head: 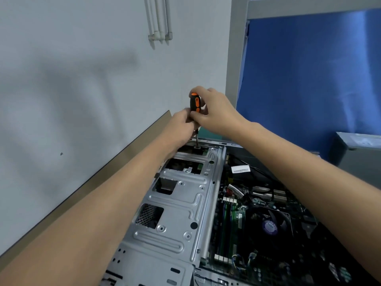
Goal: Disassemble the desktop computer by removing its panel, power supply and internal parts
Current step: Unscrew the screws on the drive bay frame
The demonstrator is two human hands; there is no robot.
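The open desktop computer lies on its side, its silver drive cage (181,205) on the left and the motherboard (257,215) with the round CPU fan (270,226) on the right. A black and orange screwdriver (195,104) stands upright with its tip at the far end of the cage. My right hand (216,112) grips the handle from the right. My left hand (181,129) curls round the lower handle and shaft from the left.
A brown table edge (107,178) runs diagonally along the grey wall on the left. A grey box (356,153) stands at the right in front of a blue curtain (309,79). Cables and a white label (240,169) lie over the motherboard.
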